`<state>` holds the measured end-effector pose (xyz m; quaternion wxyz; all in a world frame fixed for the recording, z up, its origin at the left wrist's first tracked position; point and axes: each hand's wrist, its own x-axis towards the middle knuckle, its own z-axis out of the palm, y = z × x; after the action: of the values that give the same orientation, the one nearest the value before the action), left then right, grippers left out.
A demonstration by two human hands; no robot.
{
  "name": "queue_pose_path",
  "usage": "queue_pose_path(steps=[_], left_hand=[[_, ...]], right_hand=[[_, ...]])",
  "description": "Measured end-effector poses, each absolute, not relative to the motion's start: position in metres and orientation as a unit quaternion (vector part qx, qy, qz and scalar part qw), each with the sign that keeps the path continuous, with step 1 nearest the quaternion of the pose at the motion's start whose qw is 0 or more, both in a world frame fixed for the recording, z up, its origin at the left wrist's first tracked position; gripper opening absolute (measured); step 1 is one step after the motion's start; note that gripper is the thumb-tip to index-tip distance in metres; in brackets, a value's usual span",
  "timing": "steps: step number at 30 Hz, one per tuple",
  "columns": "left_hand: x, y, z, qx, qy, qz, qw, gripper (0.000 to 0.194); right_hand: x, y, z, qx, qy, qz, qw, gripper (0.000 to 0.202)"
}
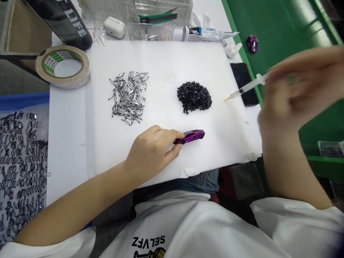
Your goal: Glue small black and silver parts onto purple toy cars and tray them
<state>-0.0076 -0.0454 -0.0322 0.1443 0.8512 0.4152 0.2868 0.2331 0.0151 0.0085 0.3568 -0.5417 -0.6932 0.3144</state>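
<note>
My left hand [153, 148] pinches one end of a purple toy car [192, 136] between thumb and fingers, near the front of the white foam board [161, 57]. To the right, my right hand [285, 93], smeared by motion, grips a clear syringe [248, 87] by its back end. The syringe's orange needle tip points down and left over the board. Beyond the car lies a heap of small black parts [195, 96]. A scattered pile of clear, black-edged slivers [128, 96] lies on the board's left half.
A roll of tape [85, 73] and a dark bottle [72, 21] stand at the left. Clear plastic boxes [107, 9] and a white earbud case [114, 27] line the back. A black phone [244, 84] lies at the right; another purple car [252, 43] sits on the green surface [285, 32].
</note>
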Motion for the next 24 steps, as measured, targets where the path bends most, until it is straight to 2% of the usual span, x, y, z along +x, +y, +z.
queue_pose_path(steps=[3, 6, 17, 20, 24], left_hand=[[-0.008, -0.045, -0.032, 0.852, 0.415, 0.287, 0.142, 0.013], [-0.007, -0.046, -0.033, 0.853, 0.412, 0.291, 0.137, 0.013], [-0.008, -0.046, -0.034, 0.854, 0.412, 0.285, 0.144, 0.014], [-0.007, -0.046, -0.034, 0.853, 0.414, 0.286, 0.139, 0.013], [-0.007, -0.046, -0.034, 0.854, 0.413, 0.286, 0.136, 0.013]], right_hand=[[0.212, 0.005, -0.002, -0.527, -0.794, 0.184, 0.241, 0.01], [0.2, 0.01, -0.014, -0.531, -0.832, 0.093, 0.133, 0.01], [0.193, 0.019, -0.028, -0.518, -0.852, -0.058, 0.059, 0.018], [0.196, 0.019, -0.029, -0.48, -0.869, -0.104, 0.057, 0.024], [0.198, 0.02, -0.031, -0.444, -0.886, -0.116, 0.067, 0.02]])
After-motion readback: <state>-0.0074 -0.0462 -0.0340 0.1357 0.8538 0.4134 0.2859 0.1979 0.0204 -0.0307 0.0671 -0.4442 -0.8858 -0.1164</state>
